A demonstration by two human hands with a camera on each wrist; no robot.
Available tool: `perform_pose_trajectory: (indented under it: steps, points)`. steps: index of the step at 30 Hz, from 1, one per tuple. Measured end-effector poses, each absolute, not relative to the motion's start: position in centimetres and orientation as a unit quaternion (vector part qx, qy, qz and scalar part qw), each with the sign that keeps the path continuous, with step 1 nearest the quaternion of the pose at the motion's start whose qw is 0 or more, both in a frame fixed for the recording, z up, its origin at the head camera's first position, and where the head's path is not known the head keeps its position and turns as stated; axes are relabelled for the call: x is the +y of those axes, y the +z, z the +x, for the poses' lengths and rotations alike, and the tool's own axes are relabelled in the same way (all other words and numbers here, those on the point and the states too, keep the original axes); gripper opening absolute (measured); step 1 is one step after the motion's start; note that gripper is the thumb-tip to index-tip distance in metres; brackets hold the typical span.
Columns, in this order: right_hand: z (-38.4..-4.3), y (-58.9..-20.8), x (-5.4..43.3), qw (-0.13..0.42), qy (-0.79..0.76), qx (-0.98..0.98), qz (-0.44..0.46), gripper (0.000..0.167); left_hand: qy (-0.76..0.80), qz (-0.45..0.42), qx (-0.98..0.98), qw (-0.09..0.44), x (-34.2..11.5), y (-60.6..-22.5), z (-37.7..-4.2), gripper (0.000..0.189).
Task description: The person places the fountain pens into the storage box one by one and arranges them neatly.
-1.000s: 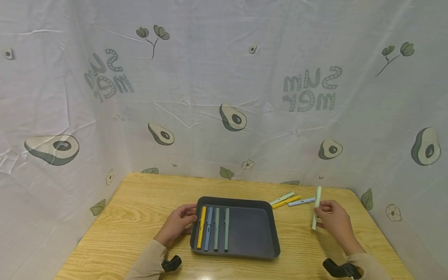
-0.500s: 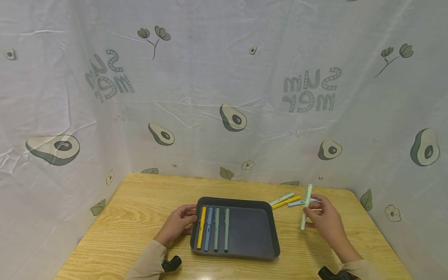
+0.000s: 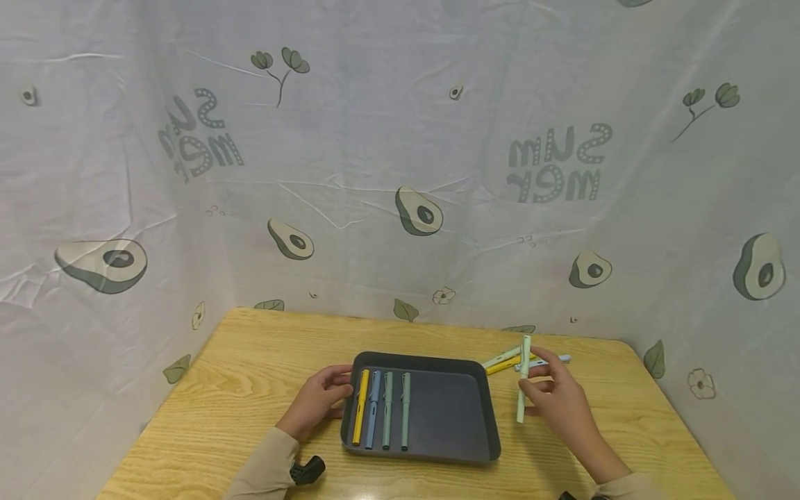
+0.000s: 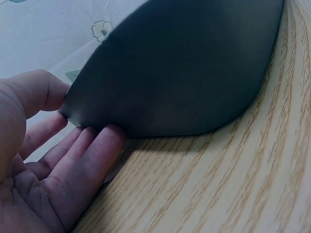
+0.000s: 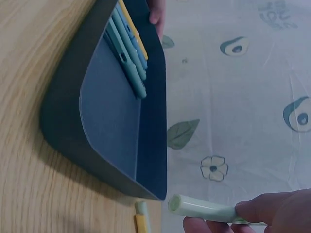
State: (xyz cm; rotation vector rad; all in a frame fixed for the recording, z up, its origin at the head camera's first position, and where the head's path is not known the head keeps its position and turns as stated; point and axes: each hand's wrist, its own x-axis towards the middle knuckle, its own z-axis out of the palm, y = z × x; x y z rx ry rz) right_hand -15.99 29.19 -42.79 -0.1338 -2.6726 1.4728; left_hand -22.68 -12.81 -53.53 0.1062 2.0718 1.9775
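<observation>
My left hand [image 3: 314,405] holds the left side of a dark grey tray [image 3: 446,417], thumb at the rim and fingers against the outer wall in the left wrist view. Inside the tray's left half, a yellow pen [image 3: 360,410], a blue pen [image 3: 372,411] and two grey-green pens [image 3: 405,413] lie side by side. Between thumb and fingers, my right hand [image 3: 562,405] pinches a pale green pen [image 3: 526,354], nearly upright just right of the tray. The right wrist view shows this pen's rounded end [image 5: 194,206] pointing toward the tray.
Behind the held pen, another pale green pen [image 3: 498,358], a second yellow pen [image 3: 500,365] and a light blue pen [image 3: 558,360] lie loosely on the wooden table [image 3: 281,347]. A white printed curtain [image 3: 350,153] encloses the table's back and sides.
My right hand has carried the pale green pen leftward, from over the right of the table to close by the tray. My left hand stays at the tray's left side.
</observation>
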Motion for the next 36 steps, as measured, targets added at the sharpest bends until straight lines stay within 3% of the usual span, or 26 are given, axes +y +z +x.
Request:
perform_pose_trajectory:
  steps: [24, 36]
  points:
    - [-16.5, -45.5, 21.5, -0.012, 0.524, -0.851, -0.026, 0.060, 0.681, 0.042, 0.719, 0.134, -12.8, -53.5, -22.6, 0.050]
    - [-17.9, -46.8, 18.5, -0.076, 0.512, -0.856, 0.015, 0.057, 0.681, 0.045, 0.719, 0.131, -12.8, -53.5, -22.6, 0.050]
